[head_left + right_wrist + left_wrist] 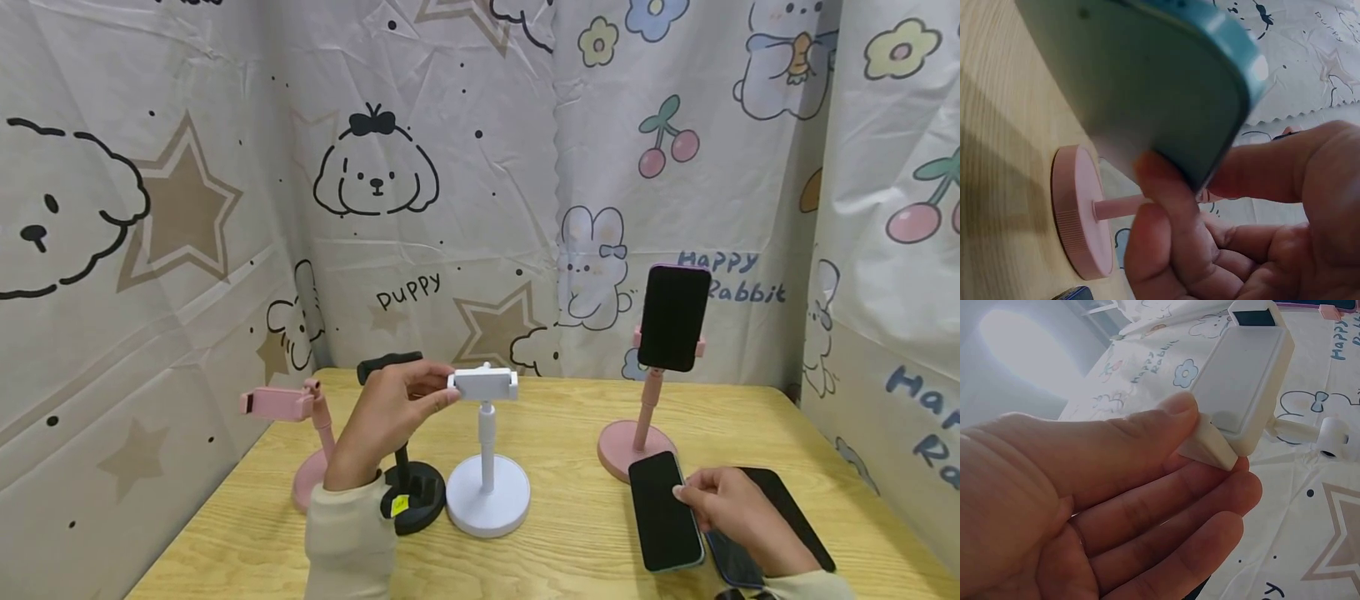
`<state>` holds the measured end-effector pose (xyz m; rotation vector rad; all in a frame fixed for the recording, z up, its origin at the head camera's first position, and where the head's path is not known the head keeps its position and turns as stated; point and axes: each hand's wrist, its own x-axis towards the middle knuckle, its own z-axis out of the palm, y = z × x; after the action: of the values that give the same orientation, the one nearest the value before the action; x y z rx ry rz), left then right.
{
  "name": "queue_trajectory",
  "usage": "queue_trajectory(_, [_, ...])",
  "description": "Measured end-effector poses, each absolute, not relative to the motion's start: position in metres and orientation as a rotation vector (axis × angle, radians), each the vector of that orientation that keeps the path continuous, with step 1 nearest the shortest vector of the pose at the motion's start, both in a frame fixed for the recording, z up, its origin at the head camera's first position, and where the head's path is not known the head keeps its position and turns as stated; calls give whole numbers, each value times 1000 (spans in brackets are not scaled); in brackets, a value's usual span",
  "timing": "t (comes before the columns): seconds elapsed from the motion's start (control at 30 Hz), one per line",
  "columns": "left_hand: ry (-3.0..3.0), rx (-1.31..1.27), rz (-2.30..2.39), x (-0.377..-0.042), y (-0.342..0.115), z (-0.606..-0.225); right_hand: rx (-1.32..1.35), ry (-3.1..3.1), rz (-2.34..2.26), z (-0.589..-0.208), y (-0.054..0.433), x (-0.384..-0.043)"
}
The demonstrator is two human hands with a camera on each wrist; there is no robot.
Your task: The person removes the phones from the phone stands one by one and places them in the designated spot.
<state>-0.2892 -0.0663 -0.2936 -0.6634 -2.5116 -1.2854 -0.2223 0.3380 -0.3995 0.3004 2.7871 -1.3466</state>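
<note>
My left hand [390, 412] pinches the left end of the clamp on a white phone stand [487, 446], thumb in front and fingers behind. In the left wrist view the clamp [1235, 381] fills the upper middle, its end piece between thumb and fingertips. My right hand [731, 504] holds a smartphone [666, 512] by its right edge, screen facing up. The right wrist view shows this phone's teal edge [1235, 50] close up, tilted above the table, with thumb and index finger gripping a corner.
A pink stand [648, 408] carries an upright phone [675, 317] at the back right. Left of the white stand are a black stand [420, 496] and another pink stand [281, 404]. Beneath my right hand lie a dark phone [731, 560] and a larger black device [791, 517].
</note>
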Motion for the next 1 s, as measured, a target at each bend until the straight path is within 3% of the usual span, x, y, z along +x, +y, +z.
queue_trajectory(1.0, [-2518,-660,-1291,-290,-67,-294,165,2636,-1316,-418,350,-220])
